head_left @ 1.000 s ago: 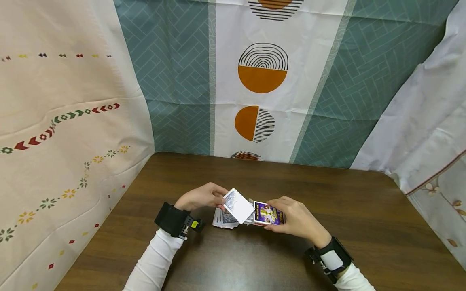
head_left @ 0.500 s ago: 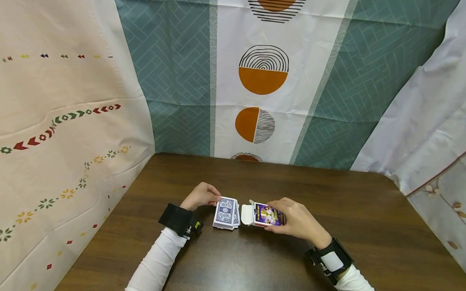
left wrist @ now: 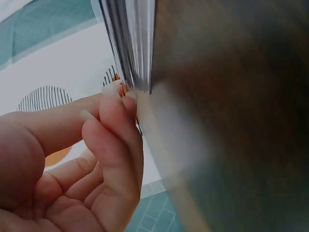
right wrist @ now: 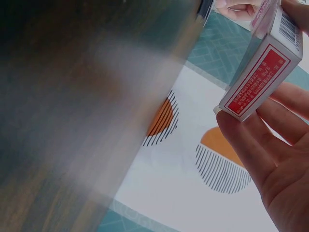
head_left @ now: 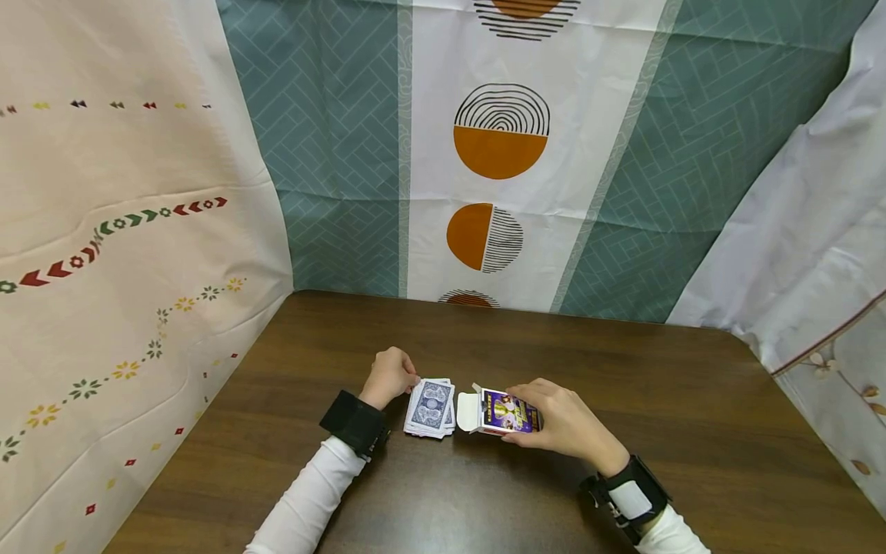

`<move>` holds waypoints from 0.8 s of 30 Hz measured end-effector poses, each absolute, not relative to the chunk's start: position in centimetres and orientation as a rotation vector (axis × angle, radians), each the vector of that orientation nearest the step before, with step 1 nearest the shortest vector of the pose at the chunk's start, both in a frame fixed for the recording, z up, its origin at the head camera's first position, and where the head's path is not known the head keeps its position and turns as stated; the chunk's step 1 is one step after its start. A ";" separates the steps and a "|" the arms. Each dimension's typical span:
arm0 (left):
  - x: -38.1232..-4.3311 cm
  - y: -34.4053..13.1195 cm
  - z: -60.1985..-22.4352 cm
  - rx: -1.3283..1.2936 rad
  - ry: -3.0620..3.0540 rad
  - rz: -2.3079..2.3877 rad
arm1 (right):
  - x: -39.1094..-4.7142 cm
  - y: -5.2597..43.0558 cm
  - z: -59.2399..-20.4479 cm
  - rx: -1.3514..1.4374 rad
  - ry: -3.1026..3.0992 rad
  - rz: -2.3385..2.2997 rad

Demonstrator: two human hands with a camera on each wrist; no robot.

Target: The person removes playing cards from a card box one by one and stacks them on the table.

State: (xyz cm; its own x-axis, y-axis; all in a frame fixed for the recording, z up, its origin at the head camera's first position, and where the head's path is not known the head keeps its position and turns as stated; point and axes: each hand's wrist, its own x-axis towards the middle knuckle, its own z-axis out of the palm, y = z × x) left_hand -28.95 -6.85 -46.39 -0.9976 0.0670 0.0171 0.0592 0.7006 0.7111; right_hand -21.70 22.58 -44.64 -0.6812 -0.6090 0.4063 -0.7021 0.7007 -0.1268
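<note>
Blue-backed playing cards (head_left: 431, 406) lie face down in a slightly uneven pile on the table, their edges showing in the left wrist view. My left hand (head_left: 389, 378) is at the pile's upper left corner, thumb and fingertips pinched together at the corner of a card near the top. To the right, my right hand (head_left: 564, 415) grips a purple and white card box (head_left: 505, 410) between thumb and fingers. Its white flap (head_left: 468, 412) stands folded out toward the pile. In the right wrist view the box's red side panel (right wrist: 258, 79) faces the camera.
A brown wooden table (head_left: 443, 500) spreads under both hands. Patterned cloth (head_left: 477, 154) hangs along its far edge, with a cream cloth (head_left: 138, 254) on the left and a white one (head_left: 789, 254) on the right.
The card that my left hand held tilted over the box flap has come down onto the pile. That hand has turned and stays at the corner. The right hand is nearly still with the box.
</note>
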 end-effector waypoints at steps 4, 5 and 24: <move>-28.2 -6.4 -45.4 0.215 2.977 1.112 | -21.7 22.6 -44.7 1.027 -2.574 0.389; -27.9 -6.2 -45.0 0.289 2.970 1.104 | -21.7 22.6 -44.8 1.028 -2.573 0.390; -24.0 -1.2 -44.2 0.611 2.474 1.339 | -21.5 22.3 -44.2 1.068 -2.524 0.409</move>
